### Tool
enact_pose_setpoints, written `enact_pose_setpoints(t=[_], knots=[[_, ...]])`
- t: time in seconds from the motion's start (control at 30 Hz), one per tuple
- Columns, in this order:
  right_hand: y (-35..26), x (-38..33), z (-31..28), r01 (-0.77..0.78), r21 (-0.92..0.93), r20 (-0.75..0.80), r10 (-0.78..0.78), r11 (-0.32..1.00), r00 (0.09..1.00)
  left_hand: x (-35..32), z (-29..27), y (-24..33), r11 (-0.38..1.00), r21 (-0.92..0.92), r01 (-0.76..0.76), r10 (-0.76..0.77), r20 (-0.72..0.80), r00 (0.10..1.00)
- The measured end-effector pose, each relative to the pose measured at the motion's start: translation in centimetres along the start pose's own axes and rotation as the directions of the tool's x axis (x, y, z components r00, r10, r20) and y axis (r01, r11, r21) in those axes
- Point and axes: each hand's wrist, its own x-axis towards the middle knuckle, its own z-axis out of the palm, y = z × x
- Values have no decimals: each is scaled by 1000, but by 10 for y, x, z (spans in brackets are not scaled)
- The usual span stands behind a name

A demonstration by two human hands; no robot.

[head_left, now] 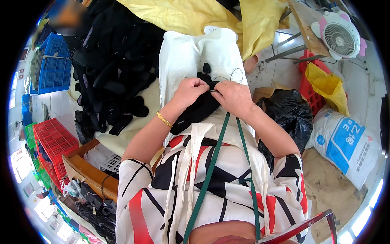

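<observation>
A black sock lies across my lap on a white cloth. My left hand pinches the sock's upper part, thumb and fingertips pressed together. Right beside it, my right hand is closed on the same black fabric; a small dark, thin piece shows between the hands, too small to name. A thin loop rises above the right hand. The green cord around my neck runs down to below the right hand, where its end is hidden. A little black scrap sits just beyond the sock.
To the left lies a large heap of black socks on pale cloth. An open wooden drawer and red crate stand nearer left. On the right are a black plastic bag, white sack and fan on a table.
</observation>
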Motion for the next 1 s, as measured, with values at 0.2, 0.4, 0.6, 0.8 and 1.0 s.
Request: enact_pose_setpoints(t=[0.2,0.4,0.6,0.8,1.0], knots=[[-3,-1,-1,-11,-6,7,11,1000,1000,-1,0,3,1000,-1,7,-7,10,1000],[-14,-20,-24,126,61,-33,-124,990,992,0,0,-5,965,7,-261,260,-104,960],[26,-30,-8,-77,151,-70,89,985,994,-29,2,14,873,271,-405,356,213,910],[45,-47,-4,-56,124,-65,65,991,996,-40,6,14,927,291,-237,215,106,971],[82,-87,-33,-317,936,222,442,153,869,-39,3,-3,990,139,30,-35,40,999]])
